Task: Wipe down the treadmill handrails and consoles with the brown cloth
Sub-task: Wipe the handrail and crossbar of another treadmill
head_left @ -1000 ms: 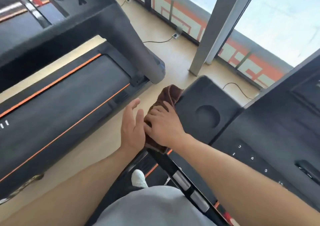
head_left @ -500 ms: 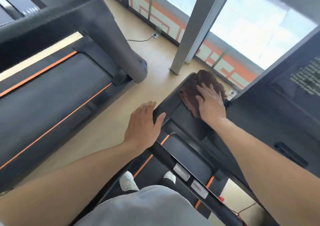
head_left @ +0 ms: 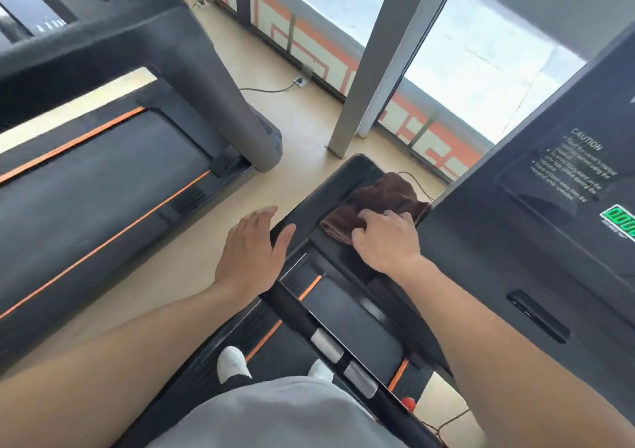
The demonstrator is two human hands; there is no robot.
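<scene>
Curled over the brown cloth (head_left: 378, 200), our right hand (head_left: 385, 238) bunches the soft, plush terry against the smooth black console tray (head_left: 330, 189), just beside the upright console panel (head_left: 536, 207) with its white caution text and green display. Our left hand (head_left: 251, 248) lies flat, fingers relaxed and holding nothing, thumb on the tray's rounded edge. Below runs the slim black handrail (head_left: 302, 320) with two brushed-metal sensor plates. Left, across the beige floor (head_left: 302, 124), stands a second treadmill (head_left: 103, 172) striped orange.
</scene>
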